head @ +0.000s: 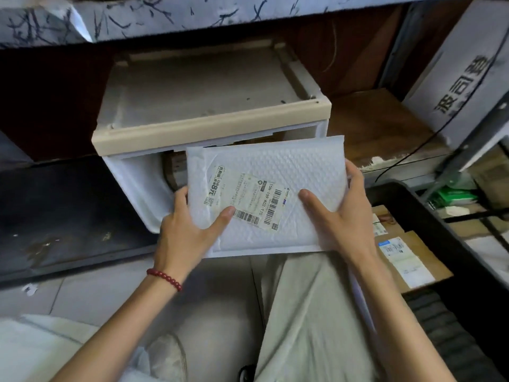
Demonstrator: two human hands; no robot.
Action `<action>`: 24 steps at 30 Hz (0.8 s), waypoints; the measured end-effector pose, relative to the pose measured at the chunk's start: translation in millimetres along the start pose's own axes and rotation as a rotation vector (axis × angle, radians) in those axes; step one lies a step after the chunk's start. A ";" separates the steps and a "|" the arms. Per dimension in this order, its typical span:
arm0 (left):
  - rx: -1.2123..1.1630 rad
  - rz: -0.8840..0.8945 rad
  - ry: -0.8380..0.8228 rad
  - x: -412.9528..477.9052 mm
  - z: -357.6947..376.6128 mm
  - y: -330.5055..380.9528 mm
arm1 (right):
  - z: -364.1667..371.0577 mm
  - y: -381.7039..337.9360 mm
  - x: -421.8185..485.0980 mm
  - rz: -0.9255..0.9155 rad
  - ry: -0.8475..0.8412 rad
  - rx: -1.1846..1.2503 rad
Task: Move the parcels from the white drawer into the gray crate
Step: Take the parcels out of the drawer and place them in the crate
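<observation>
While the white drawer (132, 183) stands open at left, the transfer step is in hand. The left hand (187, 232) grips the near-left corner of a white padded parcel (275, 172), thumb on the label, fingers wrapped round the edge. The right hand (347, 216) clasps the right edge likewise. The parcel is held above the drawer's front. Judged next: carry it rightward and lower it into the gray crate (473, 285), onto the brown parcels (405, 260) lying there.

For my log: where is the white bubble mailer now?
The white bubble mailer is at the centre of the head view, held by the left hand and the right hand before the white drawer, left of the gray crate.
</observation>
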State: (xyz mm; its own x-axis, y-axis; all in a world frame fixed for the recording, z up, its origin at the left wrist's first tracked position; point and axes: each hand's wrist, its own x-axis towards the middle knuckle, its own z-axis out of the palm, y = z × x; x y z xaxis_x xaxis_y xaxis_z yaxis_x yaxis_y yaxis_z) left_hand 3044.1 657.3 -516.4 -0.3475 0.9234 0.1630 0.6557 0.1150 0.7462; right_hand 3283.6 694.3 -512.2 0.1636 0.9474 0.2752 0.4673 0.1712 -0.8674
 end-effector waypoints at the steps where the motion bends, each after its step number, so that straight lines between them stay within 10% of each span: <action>1: -0.005 0.043 0.004 3.9 9.5 13.3 | -11.7 5.9 3.2 0.017 0.044 0.008; 11: 0.045 0.398 -0.213 24.5 132.1 140.7 | -124.1 72.2 -7.7 0.323 0.446 -0.034; 24: 0.150 0.540 -0.902 -61.0 305.5 151.3 | -162.8 174.2 -127.0 0.842 0.732 -0.049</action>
State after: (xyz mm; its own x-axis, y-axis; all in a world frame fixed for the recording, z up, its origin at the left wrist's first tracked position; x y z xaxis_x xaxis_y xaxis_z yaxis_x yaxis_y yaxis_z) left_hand 3369.3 730.2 -610.6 0.6000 0.7883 -0.1361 0.6719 -0.4043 0.6205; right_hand 3485.6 559.8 -630.7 0.9087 0.3659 -0.2009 -0.0026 -0.4764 -0.8792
